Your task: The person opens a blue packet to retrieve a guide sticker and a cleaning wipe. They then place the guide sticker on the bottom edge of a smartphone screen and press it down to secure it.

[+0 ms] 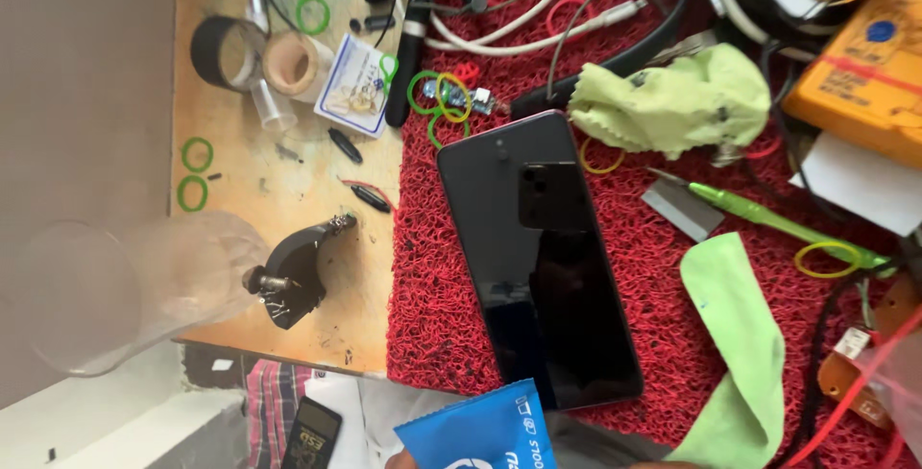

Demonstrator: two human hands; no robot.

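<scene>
Far left: clear plastic cup (125, 291) lying on its side, mouth toward the left edge, overhanging the wooden bench top (288, 200). Just right of it, a black curved clamp-like part (298, 272) with a metal screw. Above those, two green rubber bands (195, 173) on the wood, a roll of black tape (223, 51) touching a roll of tan tape (291, 63), and a small white card (353, 85) leaning against them.

Centre: red loop-pile mat (432, 267) starts where the wood ends. A smartphone (540, 258) lies flat on it, screen up and dark, top end tilted a bit to the left, near the mat's left edge. Above its top corner is a cluster of green and yellow rubber bands (440, 96) around a small circuit board (477, 101). White and black cables (538, 18) run across the top of the mat.

Bottom centre: blue sachet (480, 435), flat, with white print, its upper corner just overlapping the phone's bottom edge. My hands are barely in frame. Only a sliver of fingertip shows under the sachet at the very bottom edge, so I can't tell which hand it is or how it grips.

Right of the phone: a crumpled light green cloth (672, 99) up top, a razor blade (682, 210) beside green tweezers (778, 224) with a yellow band (826, 258) at their end, and a green cloth strip (740, 344) running down to the bottom edge. Far right: orange box (864, 66).
</scene>
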